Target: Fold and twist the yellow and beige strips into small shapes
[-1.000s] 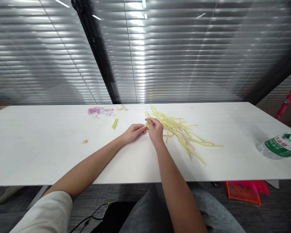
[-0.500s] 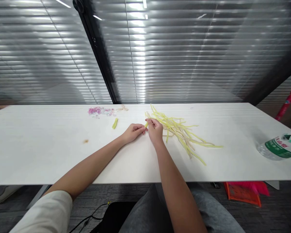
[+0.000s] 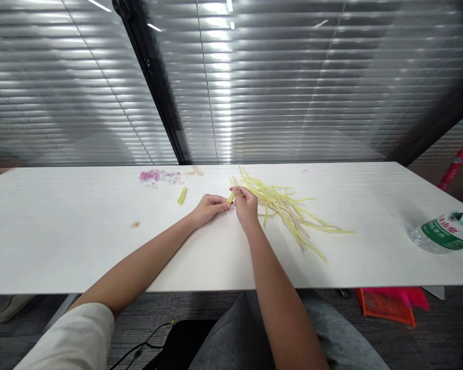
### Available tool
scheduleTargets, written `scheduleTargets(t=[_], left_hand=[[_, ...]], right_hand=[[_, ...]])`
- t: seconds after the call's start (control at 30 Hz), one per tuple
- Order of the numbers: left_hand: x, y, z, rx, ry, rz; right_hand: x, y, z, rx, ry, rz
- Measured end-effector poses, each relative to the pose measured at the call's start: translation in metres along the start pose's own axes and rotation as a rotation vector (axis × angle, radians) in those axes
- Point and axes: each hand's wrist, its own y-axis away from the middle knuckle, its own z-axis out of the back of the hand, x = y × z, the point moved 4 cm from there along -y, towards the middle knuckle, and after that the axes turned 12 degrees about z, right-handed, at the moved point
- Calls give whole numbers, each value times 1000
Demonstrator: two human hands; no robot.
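Note:
Between my two hands is a short folded yellow strand [image 3: 230, 197], partly covered by fingers. My left hand [image 3: 211, 206] pinches its lower end. My right hand [image 3: 246, 206] is closed around the upper end, with thumb and index finger pressed together. Just right of my right hand lies a loose heap of long yellow and beige strands [image 3: 285, 203], fanned out toward the lower right. A separate small yellow folded bundle [image 3: 182, 196] rests on the table to the left of my hands.
Pink and purple small rubber bands [image 3: 154, 176] lie scattered at the table's far side, beside a beige knotted strand [image 3: 195, 171]. A large clear bottle with a green label [image 3: 445, 231] stands at the right. The white table [image 3: 81, 221] meets window blinds behind.
Both hands stay nearly in place, still on the yellow strand. The fingers shift only slightly, and a little more of the strand shows between them. The view has moved a touch.

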Motion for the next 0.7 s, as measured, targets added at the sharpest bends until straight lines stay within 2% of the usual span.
scheduleTargets(t=[0.3, 0.7], left_hand=[[1, 0, -3, 53, -95, -32], [5, 0, -6, 38, -97, -55]], right_hand=[[1, 1, 2, 9, 128, 57], [1, 1, 5, -5, 170, 64]])
